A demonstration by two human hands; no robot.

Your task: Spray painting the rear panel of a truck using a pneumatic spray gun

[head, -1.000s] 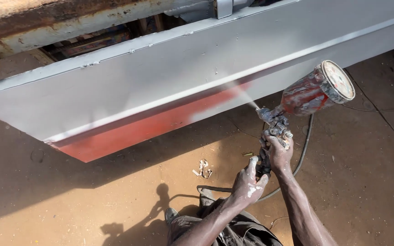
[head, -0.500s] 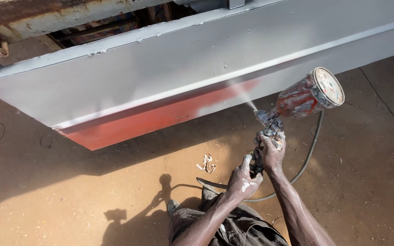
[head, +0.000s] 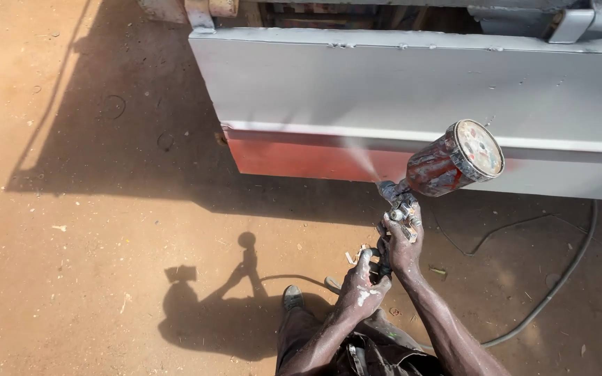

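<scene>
On the dirt ground (head: 92,230) lies the person's shadow. The left hand (head: 362,284) has its fingers wrapped round the base of the spray gun (head: 400,203), probably where the hose (head: 559,285) joins, though that spot is hidden. The right hand (head: 404,244) grips the handle, fingers closed. The gun's length slopes up-left, nozzle toward the grey metal panel (head: 412,90) and its red strip (head: 301,157); its paint cup (head: 454,159) tilts right. The panel is cut off at the right.

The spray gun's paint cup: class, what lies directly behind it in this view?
Behind the paint cup runs the grey metal panel with its red unpainted strip. The cup covers part of that strip, so how far the red reaches there cannot be seen.
</scene>
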